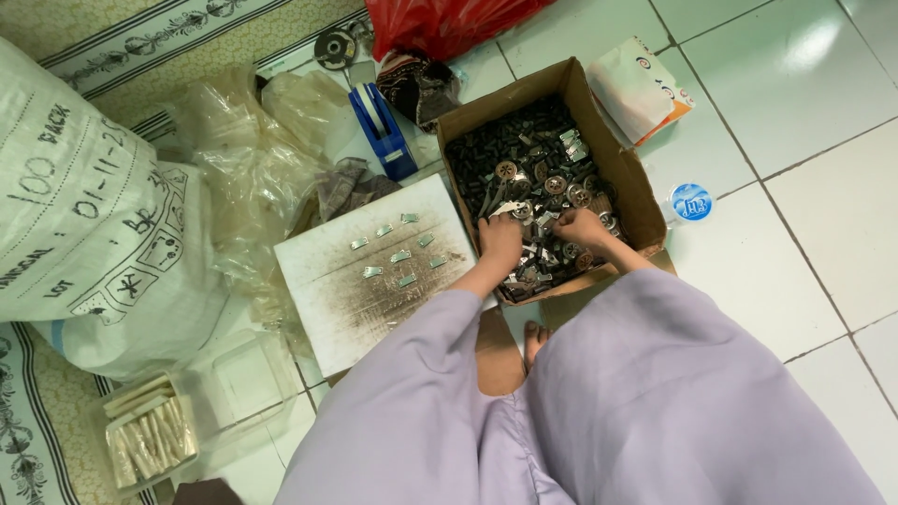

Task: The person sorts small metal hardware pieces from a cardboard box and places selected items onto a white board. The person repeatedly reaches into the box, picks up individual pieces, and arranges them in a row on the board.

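Both hands, left (499,238) and right (580,224), dig closed-fingered into brown cardboard box (636,192) of small metal parts (524,154); grasp unclear. 7 silver plates (400,254) lie on stained white board (327,309); box remains full.

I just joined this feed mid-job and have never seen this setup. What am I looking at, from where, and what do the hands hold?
One camera, worn on a person's head, looks down at their lap and the tiled floor. There is no machine, only two bare hands. Both the left hand and the right hand reach into a cardboard box full of small metal parts. The left seems to pinch a small part; the right's grip is unclear. Beside the box lies a white board with a few clips on it.
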